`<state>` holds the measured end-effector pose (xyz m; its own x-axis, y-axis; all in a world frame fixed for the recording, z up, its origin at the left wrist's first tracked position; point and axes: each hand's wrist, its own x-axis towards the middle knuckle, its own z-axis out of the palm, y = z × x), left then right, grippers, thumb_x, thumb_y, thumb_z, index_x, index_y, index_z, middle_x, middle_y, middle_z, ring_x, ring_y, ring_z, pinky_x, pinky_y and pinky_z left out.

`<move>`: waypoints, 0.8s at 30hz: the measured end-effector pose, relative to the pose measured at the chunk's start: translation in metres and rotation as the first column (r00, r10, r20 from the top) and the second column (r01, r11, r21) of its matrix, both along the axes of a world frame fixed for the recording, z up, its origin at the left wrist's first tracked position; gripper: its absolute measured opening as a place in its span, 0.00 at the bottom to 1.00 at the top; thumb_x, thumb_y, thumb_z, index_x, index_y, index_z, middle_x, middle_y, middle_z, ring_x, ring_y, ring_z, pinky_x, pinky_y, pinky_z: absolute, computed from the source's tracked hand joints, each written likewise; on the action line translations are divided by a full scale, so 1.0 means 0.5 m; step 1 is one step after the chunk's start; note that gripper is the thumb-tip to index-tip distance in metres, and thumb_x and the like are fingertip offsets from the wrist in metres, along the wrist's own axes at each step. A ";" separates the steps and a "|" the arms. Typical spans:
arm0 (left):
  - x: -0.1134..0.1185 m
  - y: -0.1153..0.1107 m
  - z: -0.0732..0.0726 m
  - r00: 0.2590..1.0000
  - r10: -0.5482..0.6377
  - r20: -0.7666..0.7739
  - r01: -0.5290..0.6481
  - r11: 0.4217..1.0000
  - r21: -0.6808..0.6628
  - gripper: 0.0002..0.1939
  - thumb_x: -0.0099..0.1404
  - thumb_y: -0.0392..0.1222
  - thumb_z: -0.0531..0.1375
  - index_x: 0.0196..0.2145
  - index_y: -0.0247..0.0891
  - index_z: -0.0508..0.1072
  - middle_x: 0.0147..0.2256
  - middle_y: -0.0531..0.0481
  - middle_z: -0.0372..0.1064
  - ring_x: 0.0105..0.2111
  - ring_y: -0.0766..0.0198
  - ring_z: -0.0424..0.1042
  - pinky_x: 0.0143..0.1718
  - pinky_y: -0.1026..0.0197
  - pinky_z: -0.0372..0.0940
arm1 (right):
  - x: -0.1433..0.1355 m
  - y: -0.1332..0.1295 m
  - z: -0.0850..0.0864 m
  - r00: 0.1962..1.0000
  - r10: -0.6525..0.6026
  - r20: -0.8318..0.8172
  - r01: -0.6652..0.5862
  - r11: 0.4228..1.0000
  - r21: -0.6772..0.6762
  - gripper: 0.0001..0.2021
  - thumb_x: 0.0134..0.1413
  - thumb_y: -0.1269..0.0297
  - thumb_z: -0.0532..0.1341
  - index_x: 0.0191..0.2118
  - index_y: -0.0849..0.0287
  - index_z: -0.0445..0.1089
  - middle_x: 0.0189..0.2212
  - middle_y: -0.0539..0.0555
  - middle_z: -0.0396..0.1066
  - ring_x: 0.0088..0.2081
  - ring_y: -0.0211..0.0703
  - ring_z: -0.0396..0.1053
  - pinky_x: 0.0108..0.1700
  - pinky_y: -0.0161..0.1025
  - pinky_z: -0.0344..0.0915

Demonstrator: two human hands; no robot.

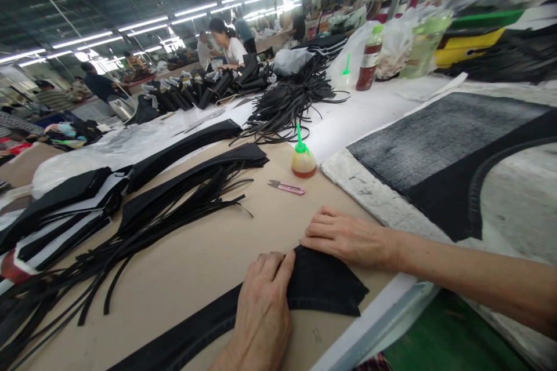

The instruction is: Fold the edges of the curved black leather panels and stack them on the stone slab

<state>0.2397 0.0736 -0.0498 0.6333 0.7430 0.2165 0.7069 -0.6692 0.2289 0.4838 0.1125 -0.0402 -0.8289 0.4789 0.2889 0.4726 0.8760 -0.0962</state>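
A curved black fabric piece (pixel 324 284) lies on the tan tabletop. Over its narrow part rests my left hand (pixel 265 307), fingers together and pressing the cloth. My right hand (pixel 343 237) is closed at the piece's upper edge, fingertips curled down on it. The two hands are close but apart. Beyond them lie pink-handled thread snips (pixel 291 188) and a glue bottle (pixel 303 161) with a green nozzle.
Black strips (pixel 187 203) and stacked black pieces (pixel 183 148) spread over the left side. A large black panel (pixel 448 156) lies on a white slab at right. Farther back are a red drink bottle (pixel 369 61), a jug (pixel 424 46) and people working.
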 end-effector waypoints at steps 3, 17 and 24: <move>0.000 -0.001 -0.002 1.000 -0.023 -0.018 0.023 1.000 0.021 0.26 0.64 0.24 0.45 0.57 0.33 0.65 0.44 0.41 0.68 0.41 0.54 0.65 0.43 0.52 0.65 | 0.001 -0.004 -0.001 1.000 0.003 0.012 -0.003 1.000 0.008 0.15 0.71 0.73 0.44 0.49 0.66 0.67 0.39 0.57 0.67 0.40 0.45 0.61 0.46 0.45 0.56; 0.013 -0.003 0.004 0.975 0.011 -0.221 -0.003 0.999 0.037 0.33 0.60 0.22 0.47 0.61 0.38 0.62 0.46 0.44 0.69 0.43 0.53 0.66 0.45 0.51 0.65 | 0.027 -0.025 -0.002 0.979 -0.174 -0.106 0.151 0.968 -0.200 0.23 0.58 0.80 0.48 0.57 0.61 0.64 0.48 0.59 0.67 0.48 0.47 0.61 0.50 0.47 0.55; 0.021 -0.004 0.005 0.974 -0.011 -0.227 0.034 0.995 0.099 0.31 0.58 0.22 0.49 0.59 0.34 0.63 0.46 0.44 0.71 0.42 0.53 0.68 0.44 0.51 0.66 | 0.006 -0.071 0.014 0.930 -0.358 -0.076 0.346 0.928 -0.137 0.28 0.50 0.82 0.50 0.58 0.60 0.63 0.52 0.59 0.64 0.51 0.50 0.60 0.54 0.52 0.54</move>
<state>0.2503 0.0717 -0.0475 0.6904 0.7099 0.1394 0.7173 -0.6968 -0.0045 0.4869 0.0769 -0.0333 -0.5710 0.7709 0.2823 0.7317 0.6338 -0.2508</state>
